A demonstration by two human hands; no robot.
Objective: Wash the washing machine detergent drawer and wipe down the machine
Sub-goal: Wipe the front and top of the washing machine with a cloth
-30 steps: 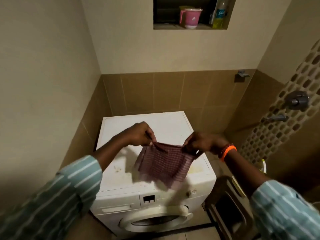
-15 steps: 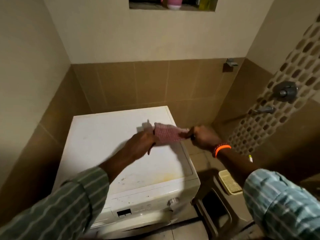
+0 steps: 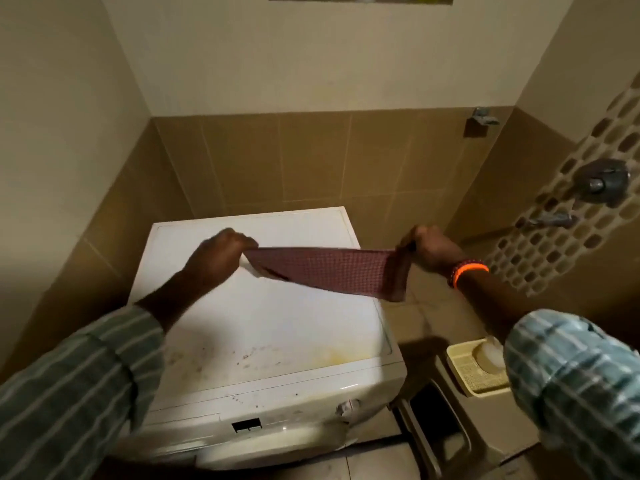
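Note:
A white front-loading washing machine (image 3: 263,327) stands in the corner, its top stained yellow and speckled near the front edge. Above that top I hold a dark red checked cloth (image 3: 332,270) stretched out flat between both hands. My left hand (image 3: 216,256) grips its left end over the machine's top. My right hand (image 3: 433,249), with an orange band on the wrist, grips the right end just past the machine's right edge. The control panel with its dial (image 3: 344,407) shows at the front; the drawer front is partly hidden by my left sleeve.
A brown plastic stool (image 3: 446,441) stands right of the machine, with a cream soap dish (image 3: 465,375) on it. Taps (image 3: 602,181) stick out of the right wall. Tiled walls close in at the left and back. A wall niche sits at the top edge.
The cloth was bunched short between my hands half a second ago. Now my hands have moved apart and the cloth is pulled out long. The view has tilted down towards the machine.

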